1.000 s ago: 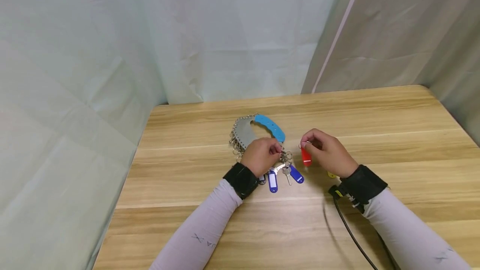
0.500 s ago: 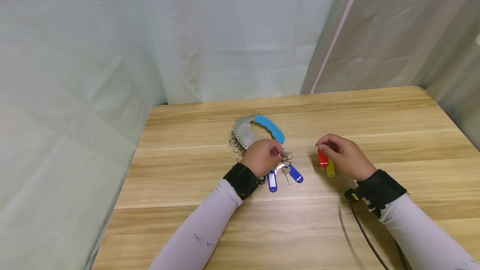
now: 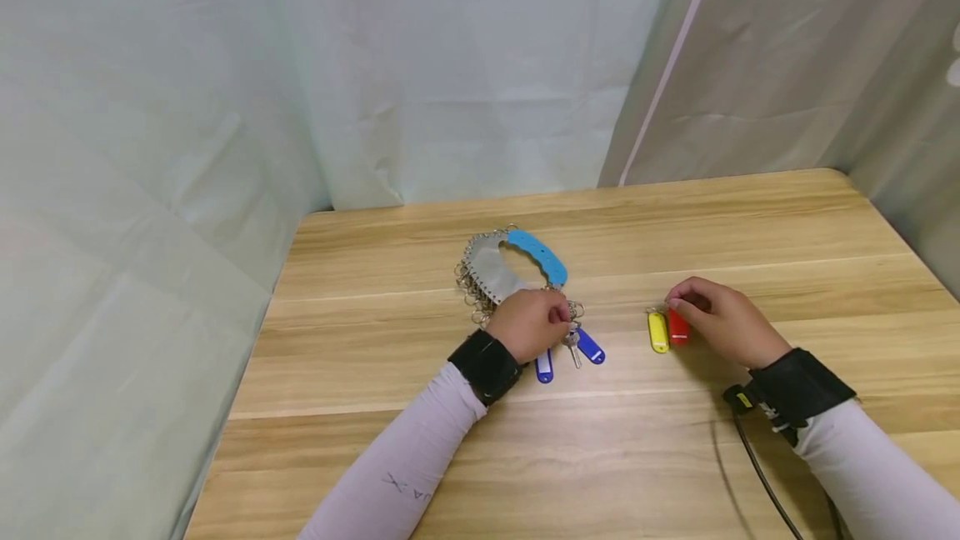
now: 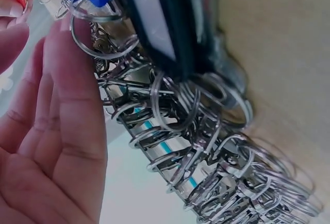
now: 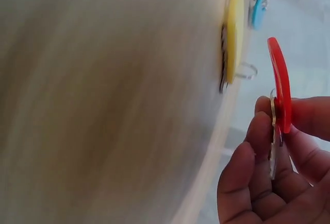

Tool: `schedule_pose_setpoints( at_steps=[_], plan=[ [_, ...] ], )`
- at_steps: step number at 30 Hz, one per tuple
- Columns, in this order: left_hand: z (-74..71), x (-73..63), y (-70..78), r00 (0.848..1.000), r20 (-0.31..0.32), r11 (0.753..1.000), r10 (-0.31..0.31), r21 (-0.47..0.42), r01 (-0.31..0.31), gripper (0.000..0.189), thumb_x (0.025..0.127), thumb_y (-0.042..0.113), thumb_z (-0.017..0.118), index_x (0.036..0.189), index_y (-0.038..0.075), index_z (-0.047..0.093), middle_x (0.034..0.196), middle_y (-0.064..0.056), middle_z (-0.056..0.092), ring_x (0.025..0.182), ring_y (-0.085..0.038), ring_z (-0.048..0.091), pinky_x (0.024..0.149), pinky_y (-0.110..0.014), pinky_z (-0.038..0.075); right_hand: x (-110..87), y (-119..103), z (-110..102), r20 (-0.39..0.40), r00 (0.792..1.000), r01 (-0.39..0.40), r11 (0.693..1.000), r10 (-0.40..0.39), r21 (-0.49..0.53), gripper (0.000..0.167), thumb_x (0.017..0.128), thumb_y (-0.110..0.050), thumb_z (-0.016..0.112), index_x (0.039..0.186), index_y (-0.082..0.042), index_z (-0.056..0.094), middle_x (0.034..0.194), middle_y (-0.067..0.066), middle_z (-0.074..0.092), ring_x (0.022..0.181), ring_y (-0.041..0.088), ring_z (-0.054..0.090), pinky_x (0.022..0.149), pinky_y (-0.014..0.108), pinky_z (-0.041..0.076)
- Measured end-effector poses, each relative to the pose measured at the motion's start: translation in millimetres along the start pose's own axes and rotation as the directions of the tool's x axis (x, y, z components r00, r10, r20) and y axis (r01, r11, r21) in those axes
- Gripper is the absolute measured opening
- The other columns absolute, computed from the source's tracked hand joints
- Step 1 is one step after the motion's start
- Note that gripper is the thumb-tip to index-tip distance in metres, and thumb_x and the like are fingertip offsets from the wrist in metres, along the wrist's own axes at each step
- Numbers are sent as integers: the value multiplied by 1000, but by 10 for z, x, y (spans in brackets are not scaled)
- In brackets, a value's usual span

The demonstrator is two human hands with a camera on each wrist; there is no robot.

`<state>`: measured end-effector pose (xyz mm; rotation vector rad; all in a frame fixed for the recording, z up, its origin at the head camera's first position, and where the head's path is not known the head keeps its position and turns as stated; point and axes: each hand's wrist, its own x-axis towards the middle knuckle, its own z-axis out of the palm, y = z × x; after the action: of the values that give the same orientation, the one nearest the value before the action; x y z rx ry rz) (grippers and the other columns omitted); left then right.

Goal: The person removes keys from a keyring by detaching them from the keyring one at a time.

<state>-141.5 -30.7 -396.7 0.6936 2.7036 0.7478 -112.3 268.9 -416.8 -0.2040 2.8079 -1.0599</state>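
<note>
In the head view, my right hand (image 3: 723, 319) pinches a red key tag (image 3: 678, 327) just right of a yellow key tag (image 3: 657, 332). The right wrist view shows a key (image 5: 273, 136) hanging with the red tag, between thumb and fingers. My left hand (image 3: 528, 323) is at a metal key holder (image 3: 491, 265) with a blue handle (image 3: 540, 257). Seen from the left wrist, its fingers lie fairly straight beside the metal rings (image 4: 175, 100), thumb apart from them. Blue key tags (image 3: 590, 346) and a silver key (image 3: 573, 350) hang out past this hand.
The wooden table (image 3: 375, 340) carries everything, with grey-white curtains (image 3: 480, 73) behind and at both sides. A black cable (image 3: 765, 482) runs from the right wrist strap (image 3: 801, 394) toward the front edge.
My right hand has carried the red key tag to the right, past the yellow tag, which now shows fully. The left hand has shifted slightly toward the front and right, over the rings.
</note>
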Motion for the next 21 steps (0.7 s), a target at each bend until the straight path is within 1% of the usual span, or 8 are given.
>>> schedule_pose_setpoints(
  at_steps=[2, 5, 9, 11, 15, 18, 21],
  plan=[
    [4, 1, 2, 1000, 6, 1000, 0, 2, 0, 5, 94, 21, 70, 90, 17, 71, 81, 4, 69, 70, -7, 58, 66, -21, 46, -12, 26, -19, 12, 1000, -4, 1000, 4, -6, 24, 105, -27, 54, 111, -7, 66, 93, 6, 64, 81, 16, 52, 66, 23, 44],
    [10, 3, 4, 1000, 18, 1000, 2, 1, -2, 6, 94, 20, 69, 96, 15, 73, 88, 2, 73, 78, -10, 63, 73, -22, 50, -23, 59, -39, 35, 999, -7, 1000, 8, -22, 22, 105, -26, 55, 110, -7, 66, 92, 5, 63, 81, 16, 52, 67, 23, 44],
    [25, 6, 1, 1000, 17, 1000, 15, 24, -15, 15, 95, 17, 67, 107, 14, 76, 100, -1, 76, 92, -13, 68, 83, -25, 54, -25, 94, -54, 52, 999, -2, 999, 4, -46, 19, 104, -22, 56, 109, -7, 66, 92, 5, 63, 85, 19, 53, 70, 24, 44],
    [39, 11, -5, 1000, 6, 998, 28, 48, -28, 18, 95, 14, 66, 110, 14, 77, 103, -2, 76, 96, -15, 69, 85, -27, 54, -22, 106, -57, 60, 998, 1, 999, 2, -51, 18, 104, -22, 56, 108, -7, 66, 93, 5, 64, 86, 20, 53, 72, 24, 45],
    [82, 31, -27, 998, -13, 991, 59, 118, -57, 22, 94, 11, 65, 112, 16, 78, 103, -1, 74, 98, -15, 68, 86, -27, 54, -19, 118, -61, 81, 997, -7, 999, 11, -52, 18, 104, -23, 57, 108, -7, 66, 95, 5, 64, 85, 19, 53, 70, 25, 44],
    [118, 46, -44, 996, -31, 979, 88, 190, -80, 21, 93, 11, 65, 108, 18, 79, 101, 0, 73, 96, -14, 67, 84, -27, 55, -19, 116, -64, 97, 995, -19, 999, 23, -45, 18, 104, -22, 57, 108, -7, 66, 94, 6, 63, 83, 18, 52, 67, 25, 43],
    [141, 54, -52, 994, -50, 967, 102, 239, -87, 19, 94, 11, 65, 103, 18, 79, 98, 0, 72, 93, -15, 66, 81, -28, 55, -20, 105, -65, 104, 994, -27, 999, 31, -43, 16, 103, -20, 58, 108, -6, 66, 94, 6, 64, 82, 18, 53, 66, 25, 44]
  ],
)
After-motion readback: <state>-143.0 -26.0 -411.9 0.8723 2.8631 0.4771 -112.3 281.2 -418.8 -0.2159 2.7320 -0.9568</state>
